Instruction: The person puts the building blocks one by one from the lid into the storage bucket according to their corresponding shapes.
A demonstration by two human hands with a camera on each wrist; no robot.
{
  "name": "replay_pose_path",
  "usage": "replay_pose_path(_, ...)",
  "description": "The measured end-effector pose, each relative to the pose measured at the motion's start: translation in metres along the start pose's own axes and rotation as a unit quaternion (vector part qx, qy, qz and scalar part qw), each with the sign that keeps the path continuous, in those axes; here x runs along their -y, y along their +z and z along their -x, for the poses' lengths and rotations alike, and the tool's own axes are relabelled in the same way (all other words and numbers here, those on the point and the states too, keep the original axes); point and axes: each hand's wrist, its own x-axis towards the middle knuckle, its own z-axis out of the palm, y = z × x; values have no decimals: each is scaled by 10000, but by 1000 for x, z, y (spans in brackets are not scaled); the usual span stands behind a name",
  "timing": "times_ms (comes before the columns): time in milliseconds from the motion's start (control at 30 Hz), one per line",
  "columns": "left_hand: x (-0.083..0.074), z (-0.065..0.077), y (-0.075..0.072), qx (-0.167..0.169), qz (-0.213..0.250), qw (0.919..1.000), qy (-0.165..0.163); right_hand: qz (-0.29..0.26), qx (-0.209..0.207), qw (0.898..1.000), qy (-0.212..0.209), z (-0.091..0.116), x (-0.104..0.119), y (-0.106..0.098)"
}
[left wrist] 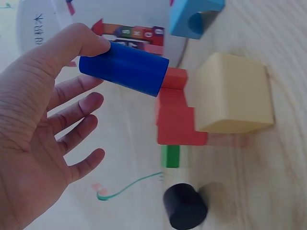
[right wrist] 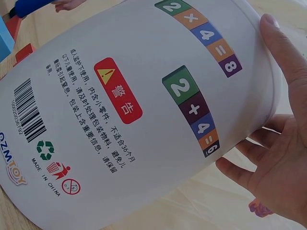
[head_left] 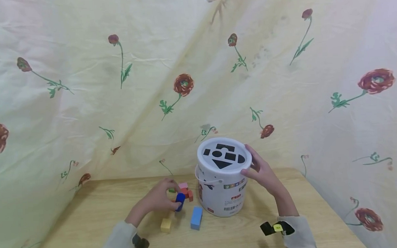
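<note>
My left hand point(head_left: 156, 196) pinches a dark blue cylinder block point(left wrist: 124, 68) between thumb and forefinger, and its other fingers are spread loosely. The cylinder is held tilted, close over the table and left of the white bucket point(head_left: 217, 198). On the bucket's top sits a white lid point(head_left: 207, 163) with dark shaped holes, among them a circle, a triangle and an arch. With thumb and fingers apart around the lid's right edge, my right hand point(head_left: 266, 174) holds the bucket, which stands upright. Its fingers press against the bucket's side in the right wrist view.
A light blue block point(head_left: 196, 218) with a rounded cutout lies before the bucket, and a yellow block point(head_left: 166, 225) to its left. Red blocks point(left wrist: 180, 124), a pink block point(head_left: 183, 185), a green block point(left wrist: 171, 156) and a black cylinder point(left wrist: 184, 207) lie near the left hand. Flowered cloth point(head_left: 145, 104) hangs behind.
</note>
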Motion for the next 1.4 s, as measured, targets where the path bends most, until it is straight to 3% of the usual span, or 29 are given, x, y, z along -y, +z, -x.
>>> replay_pose_path(133, -5, -3, -6, -98, 259, 9996, 40, 21, -7, 10000, 17, 0, 0, 0)
replay_pose_path(533, -24, -10, -36, -552, 737, 9929, 754, 47, -18, 10000, 63, -1, 2, 0)
replay_pose_path(767, -39, -16, -55, -753, 766, 9906, 845, 14, -38, 9999, 108, -2, 3, 0)
replay_pose_path(1000, -57, -23, -62, -942, 845, 9882, 863, 19, -43, 9999, 152, 0, 1, 1)
replay_pose_path(1133, -64, -29, -63, -1237, 905, 9843, 879, 49, -34, 9999, 126, 1, 1, 1)
replay_pose_path(1400, -79, -40, -66, -1984, 1059, 9678, 1128, 40, -44, 9999, 127, 0, 2, 1)
